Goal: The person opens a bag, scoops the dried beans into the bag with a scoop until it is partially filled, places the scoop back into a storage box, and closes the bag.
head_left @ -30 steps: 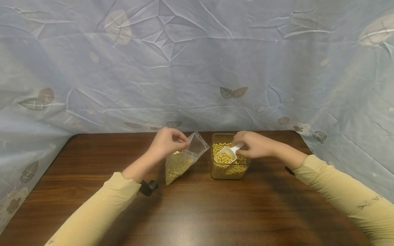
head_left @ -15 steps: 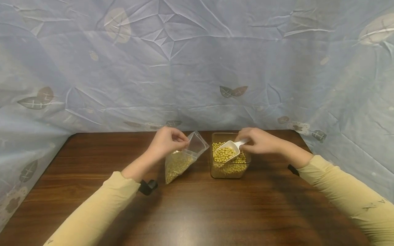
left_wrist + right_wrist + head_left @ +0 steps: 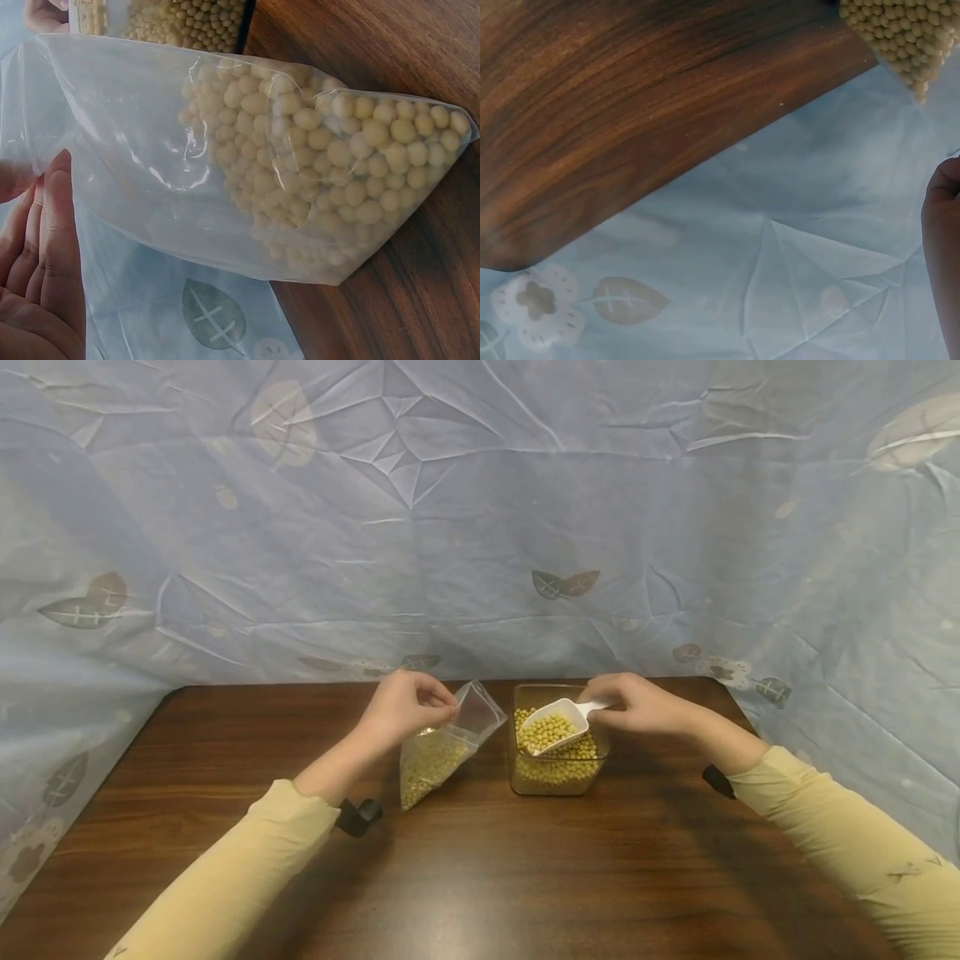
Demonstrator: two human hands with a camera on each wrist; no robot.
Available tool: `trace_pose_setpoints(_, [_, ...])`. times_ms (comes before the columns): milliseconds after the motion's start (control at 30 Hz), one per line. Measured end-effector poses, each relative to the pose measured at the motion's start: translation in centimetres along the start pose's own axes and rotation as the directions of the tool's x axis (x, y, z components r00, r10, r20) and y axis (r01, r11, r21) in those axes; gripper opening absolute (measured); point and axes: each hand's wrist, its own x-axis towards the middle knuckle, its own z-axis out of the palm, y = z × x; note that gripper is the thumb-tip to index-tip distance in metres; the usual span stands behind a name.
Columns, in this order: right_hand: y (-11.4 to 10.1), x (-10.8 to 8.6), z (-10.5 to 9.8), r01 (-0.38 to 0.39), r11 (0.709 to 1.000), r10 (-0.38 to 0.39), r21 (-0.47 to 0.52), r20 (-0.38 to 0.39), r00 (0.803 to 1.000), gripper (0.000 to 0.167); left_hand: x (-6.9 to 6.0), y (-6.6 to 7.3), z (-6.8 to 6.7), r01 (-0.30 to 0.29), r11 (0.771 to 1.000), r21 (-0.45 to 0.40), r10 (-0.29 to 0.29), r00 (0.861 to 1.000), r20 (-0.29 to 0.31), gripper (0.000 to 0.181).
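In the head view my left hand (image 3: 408,706) pinches the top of a clear zip bag (image 3: 480,712) with soybeans (image 3: 435,760) in its lower part. The bag leans, its bottom corner near the table. The left wrist view shows my left thumb and fingers (image 3: 52,232) at the bag's mouth end. My right hand (image 3: 633,703) grips the handle of a white scoop (image 3: 579,717), heaped with soybeans. The scoop is tilted, over a brownish clear square container (image 3: 555,781) of soybeans. Some fingers of the right hand are hidden.
The brown wooden table (image 3: 480,868) reaches back to a pale blue curtain (image 3: 450,568) with leaf prints. A dark strap piece (image 3: 358,818) sits at the left wrist. In the right wrist view soybeans (image 3: 907,34) show in the upper corner, with part of a hand at the edge.
The right hand has drawn slightly back to the right, lifting the scoop out of the beans and levelling it. The left hand and the bag have stayed almost still.
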Motion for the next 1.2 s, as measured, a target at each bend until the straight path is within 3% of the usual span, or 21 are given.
trace_pose_setpoints(233, [0.3, -0.7, -0.4, -0.102, 0.991, 0.105, 0.089, -0.030, 0.994, 0.018, 0.1, 0.0, 0.1, -0.003, 1.000, 0.006, 0.003, 1.000, 0.001, 0.010])
trace_pose_setpoints(533, [0.6, -0.9, -1.5, -0.118, 0.987, 0.126, 0.110, -0.070, 0.990, 0.020, 0.3, 0.1, 0.5, -0.006, 1.000, -0.002, 0.006, 1.000, 0.013, 0.010])
trace_pose_setpoints(767, [-0.7, 1.3, -2.6, -0.119, 0.990, 0.124, 0.074, -0.059, 0.991, 0.021, 0.5, 0.2, 0.7, -0.015, 1.000, 0.004, 0.015, 1.000, 0.016, 0.011])
trace_pose_setpoints(1000, [-3.2, 4.3, -2.4, -0.128, 0.991, 0.128, 0.032, 0.010, 0.992, 0.025, 0.4, 0.4, 0.7, -0.001, 1.000, 0.017, 0.001, 1.000, 0.003, 0.011])
trace_pose_setpoints(1200, [-4.6, 5.9, -1.5, -0.047, 0.995, 0.051, -0.093, 0.042, 0.998, 0.023, 0.3, 0.7, 0.7, 0.022, 0.999, 0.024, -0.023, 1.000, 0.007, 0.011])
